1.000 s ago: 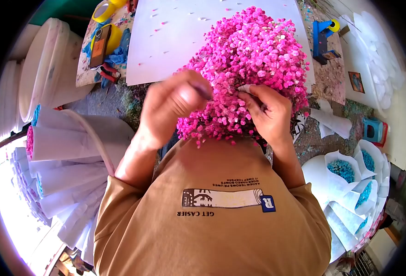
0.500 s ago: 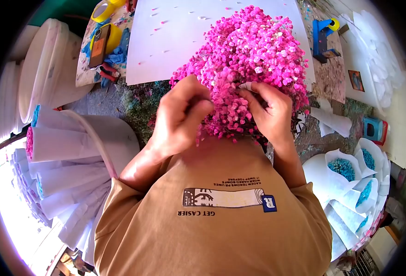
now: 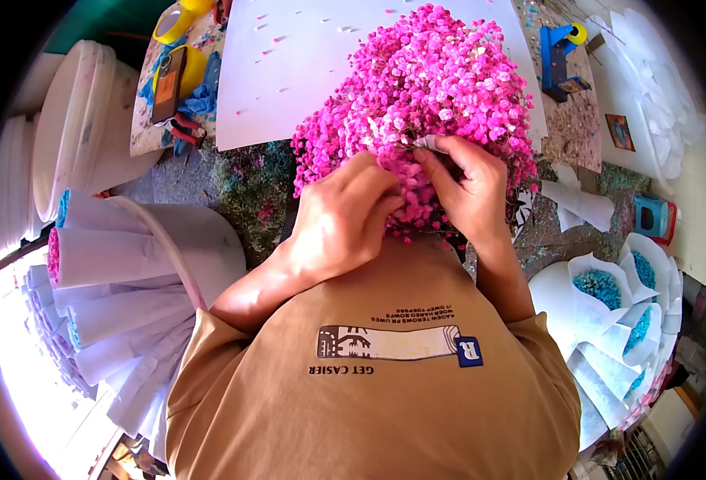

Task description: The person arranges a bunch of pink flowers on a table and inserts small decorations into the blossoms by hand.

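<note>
Far left, paper-wrapped bundles [image 3: 113, 258], seemingly done. Left hand [image 3: 343, 216] curled at pink bunch's near edge; can't tell if it grips anything. Pink bunch [image 3: 441, 88] before person's chest, partly over white sheet [image 3: 281, 104], no wrapping visible, looks unfinished. Right hand [image 3: 475, 182] at blossoms, thumb and forefinger nearly meeting, hold unclear. Far right, wrapped blue bunches [image 3: 597, 288], seemingly done.

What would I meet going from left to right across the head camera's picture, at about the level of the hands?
White-wrapped flower bundles → left hand → right hand → rolled white paper → blue plastic item.
</note>
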The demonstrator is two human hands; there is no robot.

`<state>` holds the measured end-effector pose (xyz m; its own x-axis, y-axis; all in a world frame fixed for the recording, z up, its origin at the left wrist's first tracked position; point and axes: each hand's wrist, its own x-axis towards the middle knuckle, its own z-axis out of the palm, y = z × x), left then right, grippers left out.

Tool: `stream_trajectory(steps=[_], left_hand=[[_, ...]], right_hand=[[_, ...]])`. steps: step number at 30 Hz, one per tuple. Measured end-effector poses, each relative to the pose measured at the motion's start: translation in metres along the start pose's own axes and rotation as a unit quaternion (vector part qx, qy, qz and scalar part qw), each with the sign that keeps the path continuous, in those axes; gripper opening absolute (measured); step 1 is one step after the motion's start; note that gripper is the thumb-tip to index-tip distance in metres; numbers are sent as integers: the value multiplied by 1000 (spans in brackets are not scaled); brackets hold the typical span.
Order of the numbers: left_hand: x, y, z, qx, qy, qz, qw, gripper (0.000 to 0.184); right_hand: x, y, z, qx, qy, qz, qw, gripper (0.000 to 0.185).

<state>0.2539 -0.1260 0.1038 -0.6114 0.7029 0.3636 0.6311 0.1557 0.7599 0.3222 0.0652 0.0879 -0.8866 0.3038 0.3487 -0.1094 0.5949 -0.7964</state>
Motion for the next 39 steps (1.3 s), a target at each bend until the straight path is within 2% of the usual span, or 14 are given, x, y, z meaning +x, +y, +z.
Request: stream_trajectory(steps=[3, 5, 8, 12, 17, 24, 27, 28, 29, 31, 33, 35, 36, 39], left_hand=[[-4, 0, -20, -146, -54, -83, 984, 14], [-4, 8, -22, -141, -66, -104, 982, 16], [-8, 10, -6, 20, -41, -72, 996, 21], [-10, 1, 1, 45, -29, -50, 997, 22], [2, 7, -27, -169, -32, -171, 970, 15], [8, 6, -3, -18, -13, -58, 998, 17], [3, 7, -20, -99, -30, -51, 993, 13], [-2, 7, -24, -183, -35, -83, 979, 10], [-10, 1, -22, -332, -30, -186, 924, 6], [-10, -19, -35, -551, -17, -260, 793, 4], [-2, -28, -35, -525, 9, -262, 810, 13], [11, -27, -20, -226, 56, -236, 944, 20], [14, -32, -20, -150, 2, -246, 957, 26], [19, -39, -7, 24, 25, -139, 990, 19]], right_hand=[[1, -2, -1, 10, -6, 20, 1000, 15], [1, 0, 1, 20, -9, 27, 999, 14], [-1, 5, 4, 16, -3, -1, 1000, 14], [0, 4, 3, 11, 3, -7, 1000, 13], [-1, -3, 0, 7, -1, 20, 1000, 13], [0, -2, 3, 17, -3, 11, 1000, 13], [0, -2, 1, 22, -8, 17, 1000, 13], [0, -4, 0, 31, -14, 47, 998, 13], [0, -5, -1, 40, -21, 76, 996, 14], [1, -6, 2, 38, -27, 86, 995, 14], [1, -3, 6, 8, 11, 19, 1000, 14], [0, -7, 3, 3, -7, 36, 999, 14], [-1, -7, 3, -3, -11, 34, 999, 12], [-3, -6, 1, -5, -27, 55, 998, 12]])
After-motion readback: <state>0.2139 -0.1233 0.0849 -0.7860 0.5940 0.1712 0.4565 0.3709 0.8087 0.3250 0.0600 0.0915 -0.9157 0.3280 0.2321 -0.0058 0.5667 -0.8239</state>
